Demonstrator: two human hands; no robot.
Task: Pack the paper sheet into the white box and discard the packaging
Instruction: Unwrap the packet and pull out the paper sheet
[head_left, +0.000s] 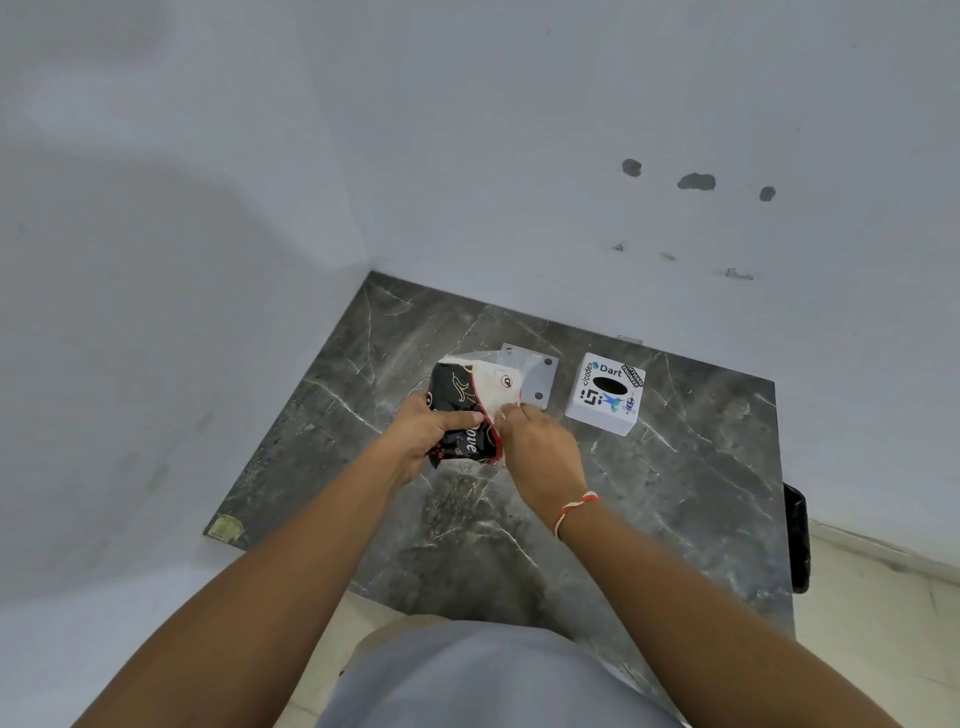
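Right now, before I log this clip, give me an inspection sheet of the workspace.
Surface: dark marble-pattern tabletop set in a wall corner.
Job's things: black packet with white paper showing at its open end; white box with stickers and an oval slot, standing to the right, apart from the packet.
Clutter: flat grey plate with holes, behind the packet.
Hands: left hand grips the packet; right hand pinches its edge.
Cables: nothing seen.
Surroundings: pale walls with patched marks; dark object at the table's right edge, unclear what.

Dark veined marble tabletop (675, 493) in a pale, pockmarked wall (467, 130) corner.
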